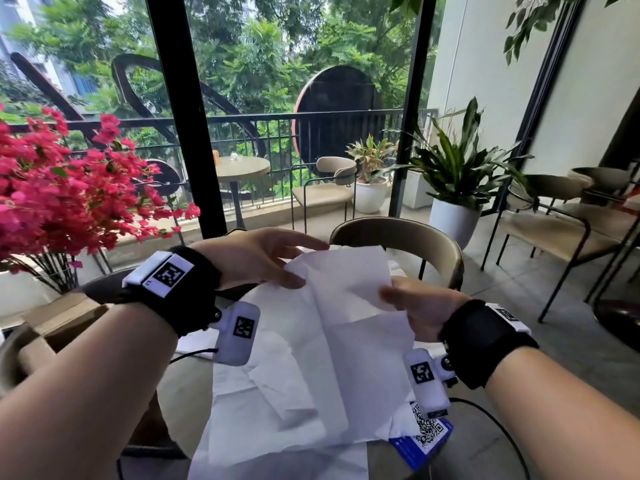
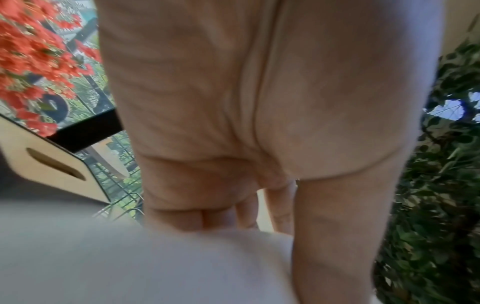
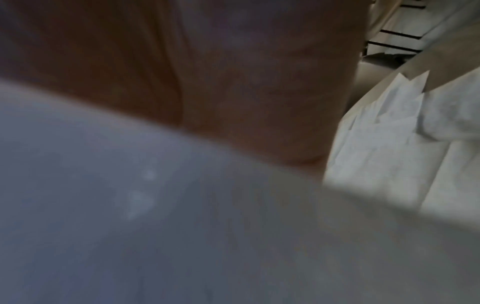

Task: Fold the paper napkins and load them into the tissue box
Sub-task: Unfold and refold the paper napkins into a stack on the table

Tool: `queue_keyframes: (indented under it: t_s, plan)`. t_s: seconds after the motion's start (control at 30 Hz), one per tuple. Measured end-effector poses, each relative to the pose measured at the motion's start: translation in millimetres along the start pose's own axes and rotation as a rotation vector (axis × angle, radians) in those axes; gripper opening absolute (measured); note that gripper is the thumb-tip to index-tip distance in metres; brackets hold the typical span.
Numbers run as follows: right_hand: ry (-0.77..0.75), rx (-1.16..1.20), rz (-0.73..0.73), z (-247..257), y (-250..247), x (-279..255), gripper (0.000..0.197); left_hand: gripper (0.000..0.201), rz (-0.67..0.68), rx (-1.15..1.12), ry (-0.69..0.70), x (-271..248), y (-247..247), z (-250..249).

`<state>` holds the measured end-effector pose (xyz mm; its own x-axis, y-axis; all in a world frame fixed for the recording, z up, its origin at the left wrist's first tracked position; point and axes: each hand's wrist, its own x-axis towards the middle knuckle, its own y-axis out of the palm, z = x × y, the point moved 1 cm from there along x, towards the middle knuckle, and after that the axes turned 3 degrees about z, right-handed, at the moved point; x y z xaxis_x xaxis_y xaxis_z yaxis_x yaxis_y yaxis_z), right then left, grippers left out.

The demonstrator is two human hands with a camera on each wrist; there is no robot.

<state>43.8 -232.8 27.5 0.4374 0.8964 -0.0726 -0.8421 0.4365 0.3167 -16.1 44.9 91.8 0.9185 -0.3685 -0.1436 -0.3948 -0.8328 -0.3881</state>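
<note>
A person at a café table lifts a white paper napkin (image 1: 346,306) clear of the surface, the left hand (image 1: 256,258) pinching its upper left corner between thumb and fingers while the right hand (image 1: 419,303) grips the right edge near the top; holding two points along the top lets the sheet hang open, apparently so its edges can be lined up for a fold. The napkin drapes down in front of the person, creased and not yet folded, over further loose napkins (image 1: 277,427) spread on the table (image 1: 180,393) below. The tissue box (image 2: 49,158), a pale wooden lid with a slot, appears only in the left wrist view, off to the left side of that hand and well apart from the raised sheet, so loading seems some way off. A blue card with a QR code (image 1: 427,436) lies at the table's near right, and pink flowers (image 1: 62,188) stand at the left. The right wrist view is largely blocked by palm and paper
</note>
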Motion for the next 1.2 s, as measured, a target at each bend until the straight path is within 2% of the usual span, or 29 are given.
queue_keyframes:
  t_s: [0.07,0.17,0.27,0.33,0.43,0.5,0.53,0.6,0.7,0.8,0.9,1.0,1.1,1.2]
  plan:
    - [0.075,-0.124,-0.064,0,-2,2,0.044,0.07,-0.019,0.02,-0.022,3,-2,8]
    - [0.075,-0.127,-0.146,0,-8,3,0.049,0.065,-0.073,0.039,-0.031,7,-3,16]
    - [0.036,-0.15,-0.223,5,-5,1,0.039,0.056,-0.168,0.08,-0.03,11,-4,24]
    - [0.006,-0.167,-0.307,11,-4,0,0.033,0.054,-0.288,0.184,-0.047,14,-5,32]
    - [-0.014,-0.189,-0.365,21,-2,-1,0.032,0.064,-0.541,0.422,-0.045,12,2,41]
    - [-0.018,-0.169,-0.384,27,-1,-1,0.033,0.058,-0.72,0.456,0.065,5,15,43]
    - [-0.017,-0.161,-0.393,31,-1,-1,0.035,0.054,-0.759,0.435,0.125,0,25,43]
    - [-0.024,-0.16,-0.41,38,1,1,0.04,0.058,-0.687,0.375,0.168,-5,51,42]
    - [-0.037,-0.163,-0.423,49,7,2,0.037,0.082,-0.476,0.319,0.098,-5,93,50]
    - [-0.015,-0.179,-0.412,58,14,0,0.032,0.093,-0.413,0.178,0.042,5,118,61]
    - [-0.004,-0.192,-0.409,62,19,-3,0.038,0.086,-0.363,-0.083,-0.004,10,128,56]
    - [-0.015,-0.183,-0.395,66,23,-9,0.026,0.058,-0.3,-0.345,-0.038,10,133,44]
    - [-0.016,-0.184,-0.402,70,24,-13,0.021,0.07,-0.162,-0.569,-0.165,8,138,30]
    - [-0.001,-0.233,-0.414,69,28,-17,0.03,0.074,-0.086,-0.634,-0.182,16,144,23]
